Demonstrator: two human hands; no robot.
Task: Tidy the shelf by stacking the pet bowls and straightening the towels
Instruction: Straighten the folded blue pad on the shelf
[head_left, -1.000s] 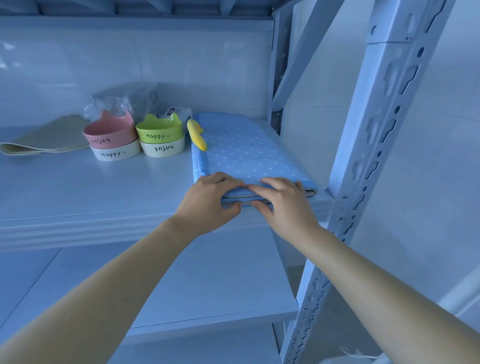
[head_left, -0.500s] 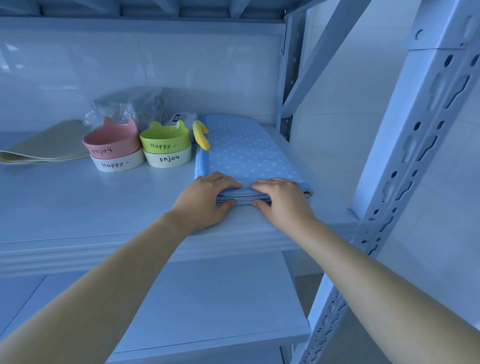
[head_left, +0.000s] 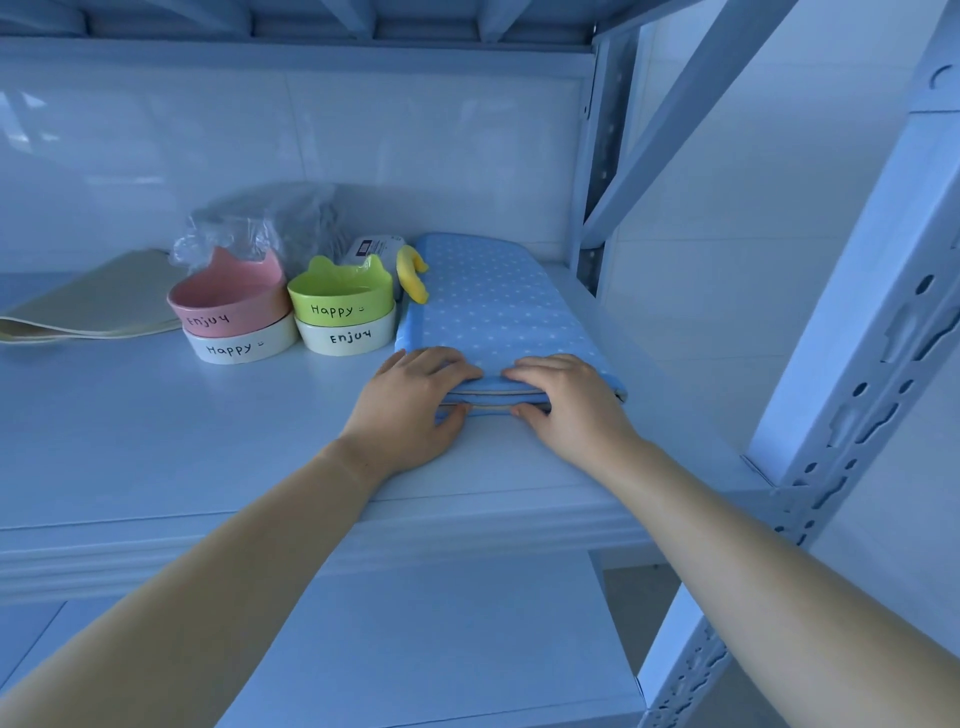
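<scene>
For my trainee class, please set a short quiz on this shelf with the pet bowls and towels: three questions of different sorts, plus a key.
1. True or false: the pink bowl sits on top of a white bowl.
2. The left hand and the right hand both grip the blue dotted towel at: A its near edge; B its far edge; C its middle.
3. Fill in: the word printed on the green bowl is ____.

Key: 1 true; 2 A; 3 Happy.
</scene>
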